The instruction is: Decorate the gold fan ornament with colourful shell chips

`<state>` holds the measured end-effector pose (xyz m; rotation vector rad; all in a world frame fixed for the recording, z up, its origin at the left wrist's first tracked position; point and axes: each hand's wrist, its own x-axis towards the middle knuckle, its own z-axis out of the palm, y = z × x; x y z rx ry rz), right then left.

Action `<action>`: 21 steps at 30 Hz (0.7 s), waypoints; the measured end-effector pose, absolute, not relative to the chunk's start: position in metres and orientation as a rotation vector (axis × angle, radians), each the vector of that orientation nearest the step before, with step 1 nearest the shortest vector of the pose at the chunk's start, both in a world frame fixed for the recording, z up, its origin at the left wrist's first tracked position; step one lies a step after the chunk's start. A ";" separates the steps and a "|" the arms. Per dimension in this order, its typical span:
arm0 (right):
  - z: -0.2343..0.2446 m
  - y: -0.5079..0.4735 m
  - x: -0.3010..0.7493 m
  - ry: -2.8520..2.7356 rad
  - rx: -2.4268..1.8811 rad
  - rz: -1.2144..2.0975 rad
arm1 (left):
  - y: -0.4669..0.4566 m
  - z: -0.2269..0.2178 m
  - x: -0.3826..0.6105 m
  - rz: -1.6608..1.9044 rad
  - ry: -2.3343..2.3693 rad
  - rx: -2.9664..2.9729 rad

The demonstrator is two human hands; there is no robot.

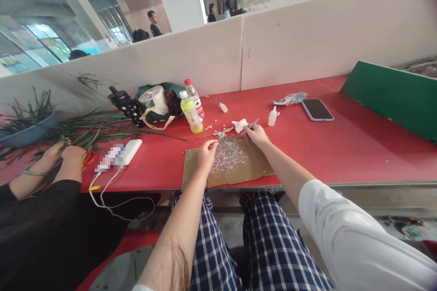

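Note:
My left hand (206,156) is closed in a pinch on a thin stick (220,139), whose far end carries a small clump of coloured bits (221,135). In my right hand (257,136) is a slim purple tool (253,123); its exact kind is too small to make out. A crumpled white tissue (240,125) lies just left of that hand. Below both hands, a flat sheet of brown cardboard (257,166) bears a spread of tiny multicoloured pieces (227,157). A small white squeeze bottle (272,116) stands to the right, and another little bottle (223,107) lies behind.
Drink bottles (191,112), a bag (164,118) and a dark tumbler (126,107) stand back left. A phone (317,109) and a green board (392,95) are at right. At left, a co-worker's hands (64,154) are near grass blades, a power bank (132,151) and cables.

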<state>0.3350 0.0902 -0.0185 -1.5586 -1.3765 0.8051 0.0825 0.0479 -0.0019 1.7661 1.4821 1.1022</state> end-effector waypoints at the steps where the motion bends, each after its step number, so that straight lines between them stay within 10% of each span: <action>1: -0.019 0.090 0.335 -1.375 -1.558 0.805 | 0.048 -0.001 0.083 1.101 1.483 1.772; 21: -0.007 0.081 0.333 -1.370 -1.591 0.843 | 0.043 0.004 0.085 1.066 1.477 1.769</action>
